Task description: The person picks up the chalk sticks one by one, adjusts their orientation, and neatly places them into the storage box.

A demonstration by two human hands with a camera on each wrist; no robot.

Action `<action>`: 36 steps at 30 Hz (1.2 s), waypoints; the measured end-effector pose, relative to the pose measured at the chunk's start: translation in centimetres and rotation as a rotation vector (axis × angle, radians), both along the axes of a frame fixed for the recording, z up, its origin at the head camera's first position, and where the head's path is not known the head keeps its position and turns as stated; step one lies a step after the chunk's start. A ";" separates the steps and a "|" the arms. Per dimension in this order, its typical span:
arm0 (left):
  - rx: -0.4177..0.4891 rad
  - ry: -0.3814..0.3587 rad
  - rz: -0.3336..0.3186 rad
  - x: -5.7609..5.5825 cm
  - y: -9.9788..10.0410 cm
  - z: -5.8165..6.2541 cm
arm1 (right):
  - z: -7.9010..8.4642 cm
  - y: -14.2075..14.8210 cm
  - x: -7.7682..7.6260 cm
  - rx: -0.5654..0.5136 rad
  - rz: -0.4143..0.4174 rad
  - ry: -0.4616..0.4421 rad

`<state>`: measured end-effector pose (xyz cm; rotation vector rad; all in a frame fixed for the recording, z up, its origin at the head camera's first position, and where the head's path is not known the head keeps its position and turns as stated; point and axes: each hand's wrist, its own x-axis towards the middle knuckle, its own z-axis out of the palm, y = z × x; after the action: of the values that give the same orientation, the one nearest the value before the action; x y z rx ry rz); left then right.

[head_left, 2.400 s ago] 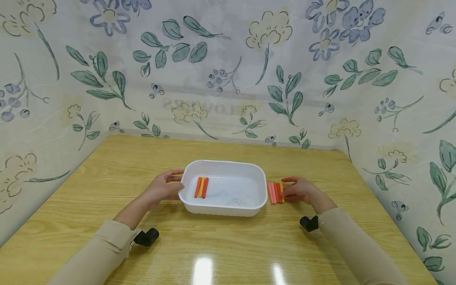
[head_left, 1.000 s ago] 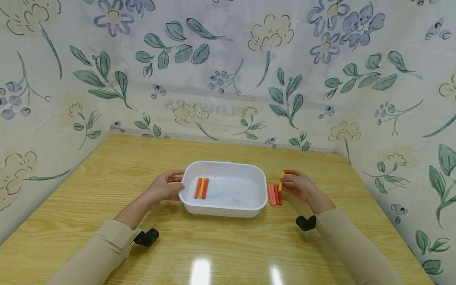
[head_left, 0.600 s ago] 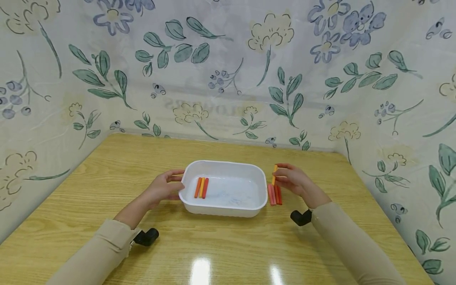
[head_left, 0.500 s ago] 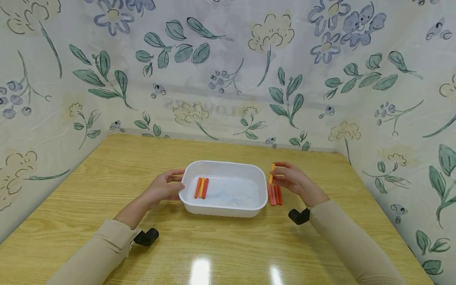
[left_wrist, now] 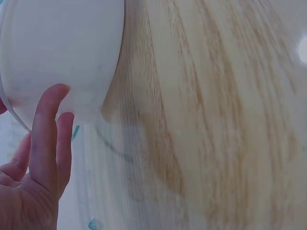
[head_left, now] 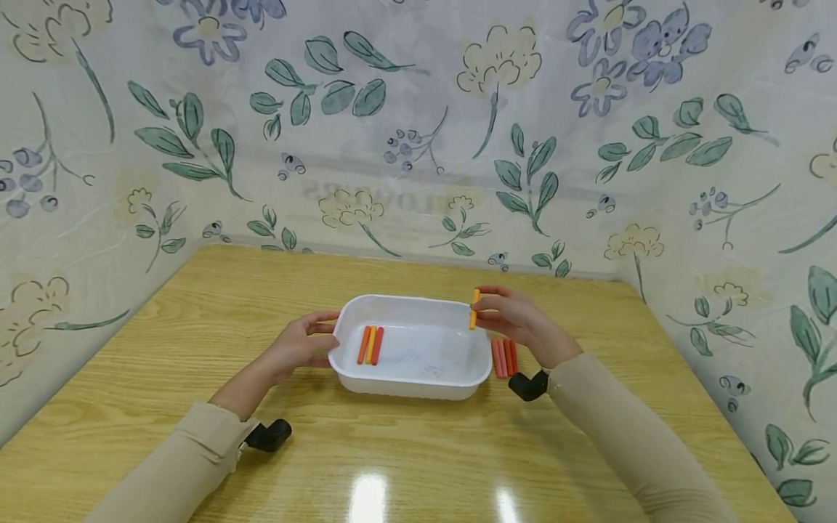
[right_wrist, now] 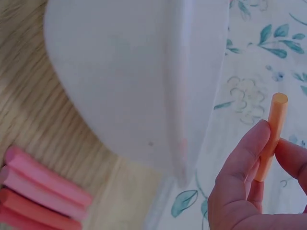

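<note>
The right hand point(head_left: 513, 319) had moved from beside the row of pink and red sticks point(head_left: 503, 358) to the far right corner of the white tray point(head_left: 408, 388), its fingertips and thumb closed in a pinch on an orange stick point(head_left: 475, 309); the transfer thus seemed partway through, with three sticks point(head_left: 370, 345) lying inside. The left hand point(head_left: 302, 345) loosely held the opposite end, thumb at the rim, fingers partly spread against the outer wall. The sticks were matte, blunt cylinders, the tray smooth, round-cornered and apparently plastic, the table point(head_left: 294, 472) glossy wood grain.
</note>
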<state>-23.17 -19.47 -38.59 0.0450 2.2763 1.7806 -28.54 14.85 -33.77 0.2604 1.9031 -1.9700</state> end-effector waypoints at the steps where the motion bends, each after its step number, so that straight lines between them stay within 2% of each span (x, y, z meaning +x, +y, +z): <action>1: 0.001 -0.001 0.001 0.0 0.0 0.0 | 0.1 -0.3 -0.1 0.003 0.002 0.000; 11: 0.013 0.003 -0.001 -0.1 0.0 -0.2 | 0.8 -3.2 -0.8 0.006 0.008 -0.028; 19: 0.026 0.012 -0.001 0.0 -0.1 -0.3 | 1.1 -5.4 -1.4 -0.017 0.046 -0.043; 29: 0.016 0.002 0.003 0.0 0.0 -0.1 | 1.1 -7.9 -2.0 -0.070 0.075 -0.111; 36: 0.021 0.005 0.002 0.0 -0.1 -0.1 | 0.6 -9.6 -2.0 -0.073 0.126 -0.143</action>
<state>-23.15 -19.59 -38.73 0.0505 2.2620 1.8074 -30.54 5.22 -33.16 0.2476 1.7117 -1.8813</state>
